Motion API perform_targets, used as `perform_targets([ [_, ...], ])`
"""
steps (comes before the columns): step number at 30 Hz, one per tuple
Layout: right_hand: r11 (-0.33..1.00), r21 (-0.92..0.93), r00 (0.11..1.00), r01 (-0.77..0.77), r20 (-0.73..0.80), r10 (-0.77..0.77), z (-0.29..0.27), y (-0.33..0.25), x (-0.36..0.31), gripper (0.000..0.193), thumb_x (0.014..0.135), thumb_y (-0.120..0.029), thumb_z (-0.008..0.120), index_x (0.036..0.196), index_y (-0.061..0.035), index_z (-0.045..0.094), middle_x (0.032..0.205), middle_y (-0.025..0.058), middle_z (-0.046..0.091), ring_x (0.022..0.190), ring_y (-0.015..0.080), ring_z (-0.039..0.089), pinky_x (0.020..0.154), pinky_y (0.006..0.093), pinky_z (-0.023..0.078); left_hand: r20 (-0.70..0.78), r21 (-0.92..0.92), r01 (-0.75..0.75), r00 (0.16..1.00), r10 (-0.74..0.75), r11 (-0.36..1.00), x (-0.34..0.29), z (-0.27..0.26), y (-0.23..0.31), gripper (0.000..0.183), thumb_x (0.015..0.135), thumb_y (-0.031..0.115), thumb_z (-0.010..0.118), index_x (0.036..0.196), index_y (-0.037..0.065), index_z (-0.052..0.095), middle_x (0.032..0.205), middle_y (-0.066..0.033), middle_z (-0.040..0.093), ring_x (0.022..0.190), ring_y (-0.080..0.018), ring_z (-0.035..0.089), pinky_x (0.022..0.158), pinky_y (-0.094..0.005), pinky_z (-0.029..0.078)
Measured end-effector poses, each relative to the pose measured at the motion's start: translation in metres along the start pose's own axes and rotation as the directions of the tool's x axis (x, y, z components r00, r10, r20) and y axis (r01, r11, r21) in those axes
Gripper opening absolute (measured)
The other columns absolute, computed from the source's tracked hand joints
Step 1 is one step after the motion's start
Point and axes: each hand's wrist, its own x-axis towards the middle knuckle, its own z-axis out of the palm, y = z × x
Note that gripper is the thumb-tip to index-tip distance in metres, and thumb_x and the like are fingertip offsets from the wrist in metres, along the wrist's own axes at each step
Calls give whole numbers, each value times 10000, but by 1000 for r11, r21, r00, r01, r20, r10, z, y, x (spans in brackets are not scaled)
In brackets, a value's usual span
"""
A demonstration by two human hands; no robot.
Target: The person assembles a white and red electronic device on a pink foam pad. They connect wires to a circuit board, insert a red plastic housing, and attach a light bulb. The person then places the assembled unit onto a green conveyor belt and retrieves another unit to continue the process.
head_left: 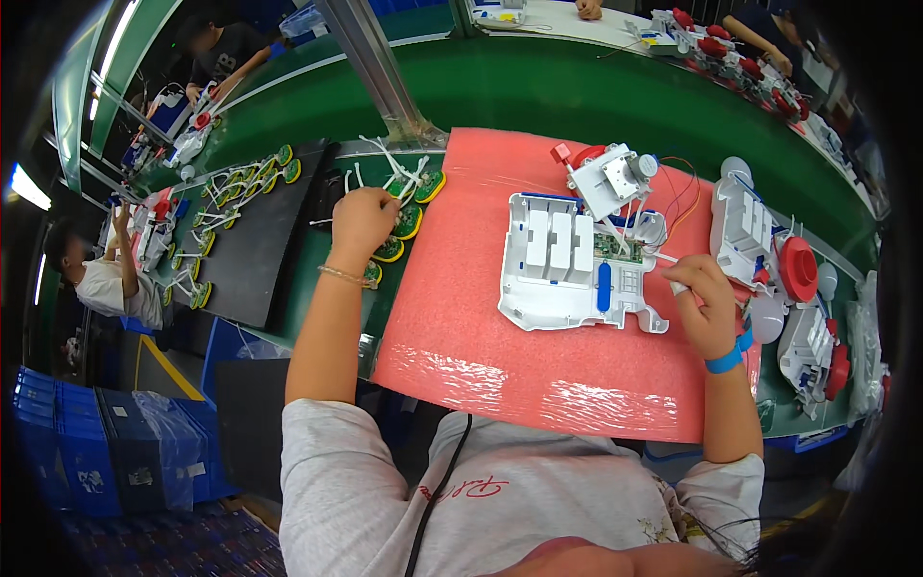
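Note:
On a pink foam mat (442, 327) lies a white plastic housing (538, 303) with box-shaped compartments, a blue oblong part (604, 287) and a small green circuit board (620, 248). A white motor unit (611, 183) with thin coloured wires rests at its far edge. My right hand (702, 303) is closed at the housing's right side, its fingertips pinching a thin white cable (660, 255). Off the mat's left edge, my left hand (363, 223) has its fingers drawn together beside several round green boards (409, 223) with white cables; what lies between those fingertips is hidden.
A black board (236, 255) at left carries more round green boards. Other white housings (740, 231) with red round parts (798, 269) crowd the right side. A metal post (375, 67) rises beyond the mat. Blue crates (87, 442) stand lower left; other people work across the line.

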Motion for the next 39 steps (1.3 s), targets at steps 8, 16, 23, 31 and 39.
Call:
perform_targets([
  [8,999,24,998,-31,-56,33,-4,-1,0,186,715,46,508,850,-11,622,823,97,532,772,215,531,681,288,423,-120,-324,13,991,-55,946,4,-24,-16,221,810,195,531,816,-12,607,691,-136,588,630,-223,555,591,-326,420],
  [16,1000,28,999,7,-48,-5,-6,-3,0,184,711,50,513,848,-12,619,807,93,530,754,210,529,662,288,424,-234,-350,-108,972,25,931,-3,-22,4,156,829,141,515,800,-10,544,726,-142,577,671,-260,561,612,-345,425],
  [23,999,32,998,24,-58,-22,-5,0,-1,197,701,55,510,849,-14,621,801,96,529,749,215,530,658,292,426,-346,-776,-267,938,-31,571,7,-24,9,173,906,148,427,871,-13,482,885,-125,617,727,-156,594,637,-270,480],
  [31,999,25,998,21,-63,-19,-6,0,-1,202,701,58,507,850,-15,624,803,98,530,744,218,532,655,293,429,-236,-926,-209,971,-49,314,6,-47,56,175,930,184,378,920,16,429,900,-152,604,773,-185,612,684,-269,505],
  [39,998,-1,996,58,-69,-58,-3,4,-1,202,706,57,507,857,-12,621,803,99,531,743,218,532,652,292,430,-452,-881,-451,892,26,144,23,-57,83,151,936,157,342,933,15,394,950,-206,588,935,-276,583,846,-359,465],
])
